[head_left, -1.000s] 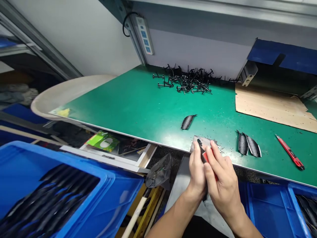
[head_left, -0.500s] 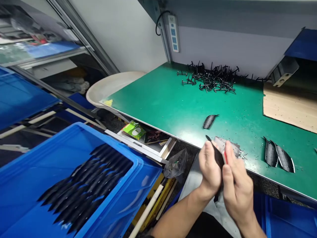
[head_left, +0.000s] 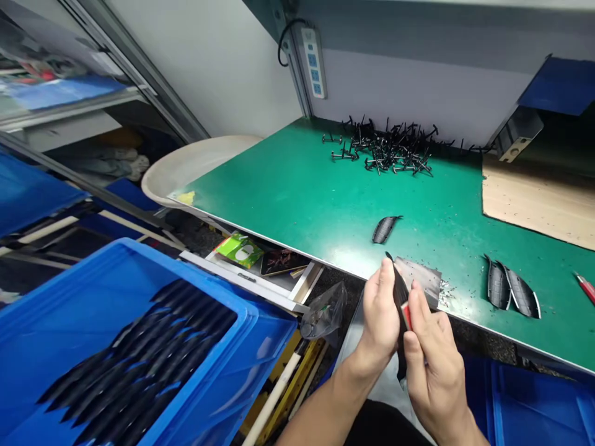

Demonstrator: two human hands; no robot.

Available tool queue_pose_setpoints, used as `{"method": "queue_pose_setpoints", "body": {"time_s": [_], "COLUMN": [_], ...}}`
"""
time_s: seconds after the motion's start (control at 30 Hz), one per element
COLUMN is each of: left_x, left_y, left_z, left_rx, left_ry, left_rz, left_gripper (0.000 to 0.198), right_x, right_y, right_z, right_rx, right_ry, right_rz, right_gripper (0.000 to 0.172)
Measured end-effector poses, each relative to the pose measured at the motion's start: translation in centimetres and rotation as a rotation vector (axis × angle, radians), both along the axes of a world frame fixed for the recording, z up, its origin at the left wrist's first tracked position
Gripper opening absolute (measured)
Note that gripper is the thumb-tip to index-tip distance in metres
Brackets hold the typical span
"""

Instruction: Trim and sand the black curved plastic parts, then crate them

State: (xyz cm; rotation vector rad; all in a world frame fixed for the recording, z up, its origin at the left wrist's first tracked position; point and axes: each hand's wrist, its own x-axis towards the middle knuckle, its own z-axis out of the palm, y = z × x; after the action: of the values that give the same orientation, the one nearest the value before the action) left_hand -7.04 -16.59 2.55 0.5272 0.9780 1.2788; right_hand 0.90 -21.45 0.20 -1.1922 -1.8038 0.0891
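My left hand (head_left: 379, 313) grips a black curved plastic part (head_left: 400, 310), which stands nearly upright in front of the green mat's edge. My right hand (head_left: 432, 378) holds a red utility knife (head_left: 406, 316) against that part, and my fingers hide most of the knife and its blade. A grey scrap pad (head_left: 418, 277) with black shavings lies just beyond my hands. Another black curved part (head_left: 385, 229) rests on the green mat (head_left: 297, 198), and a pair of similar parts (head_left: 511, 291) lies to the right. A second red knife (head_left: 586, 288) sits at the right edge of view.
A heap of black plastic runners (head_left: 385, 148) lies at the mat's back. A blue crate (head_left: 186, 282) of black parts stands at lower left, and another blue crate (head_left: 534, 402) at lower right. Cardboard (head_left: 539, 204) covers the mat's right rear.
The view has swung left, so the table sits further right. The black part now stands more upright in my left hand, and the red knife lies closer against it.
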Motion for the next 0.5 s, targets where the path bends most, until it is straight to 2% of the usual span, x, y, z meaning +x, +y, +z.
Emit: {"method": "queue_pose_setpoints", "body": {"time_s": [0.1,0.2,0.33,0.5], "left_x": [0.2,0.5,0.8,1.2], "left_y": [-0.1,-0.2,-0.6,-1.2], "left_z": [-0.1,-0.3,-0.5,-0.9], "left_rx": [0.066,0.092,0.111,0.037], "left_ry": [0.046,0.022,0.067,0.040], "left_rz": [0.015,0.102,0.064,0.091], "left_gripper": [0.064,0.064,0.064,0.056], "right_x": [-0.2,-0.3,-0.6,-0.7], "right_y": [-0.1,-0.1,-0.2,-0.4], "right_z": [0.0,0.1,0.2,0.3], "right_rx": [-0.013,-0.028,-0.039,-0.078], "right_ry": [0.043,0.069,0.085,0.135], "right_rz": [-0.023,-0.057,-0.067,-0.073], "right_gripper": [0.055,0.053,0.051,0.051]}}
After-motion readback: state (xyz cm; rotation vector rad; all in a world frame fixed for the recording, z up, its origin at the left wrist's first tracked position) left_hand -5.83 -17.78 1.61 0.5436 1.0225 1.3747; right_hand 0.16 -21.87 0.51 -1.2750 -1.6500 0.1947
